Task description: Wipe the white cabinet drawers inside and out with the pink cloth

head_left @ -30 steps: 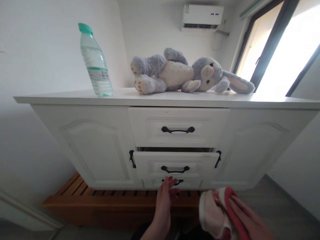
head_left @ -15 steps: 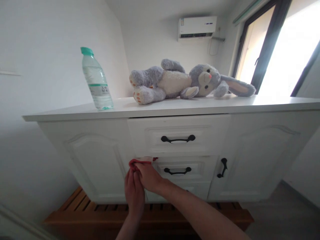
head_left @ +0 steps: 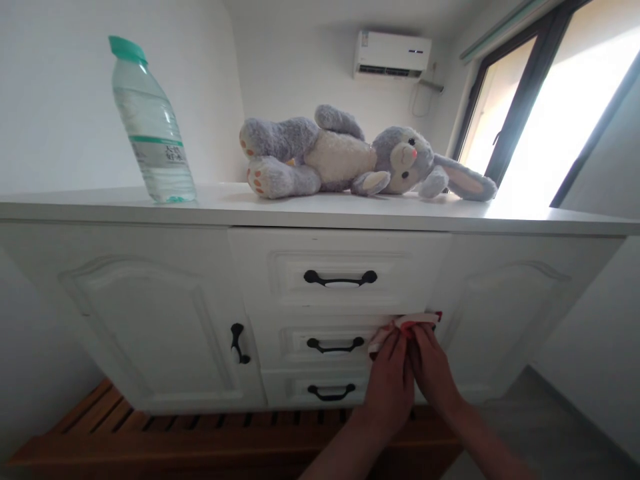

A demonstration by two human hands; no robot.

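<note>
White cabinet [head_left: 150, 313] against a white wall fills our view, its top acting as the surface [head_left: 320, 210]. We press a red and white cloth [head_left: 403, 325] against the top right corner of the middle drawer [head_left: 300, 343], just under the upper drawer [head_left: 335, 270]. Our left hand [head_left: 390, 383] lies flat on the cloth, fingers together and pointing up; our right hand [head_left: 433, 370] sits touching it on the right, fingers also on the cloth. Both hands press rather than pinch, grip flat on the fabric, though most of the cloth is hidden under them. Below, the bottom drawer [head_left: 320, 390] looks shut, with a black handle like the other two. Left door carries a black knob handle [head_left: 239, 343]. On the surface a water bottle [head_left: 153, 127] with a green cap stands at left, and a grey plush rabbit [head_left: 350, 157] lies on its side mid-surface. Wooden slat platform [head_left: 150, 433] runs under the cabinet. Air conditioner [head_left: 393, 55] hangs high on the far wall, window [head_left: 550, 100] at right.
</note>
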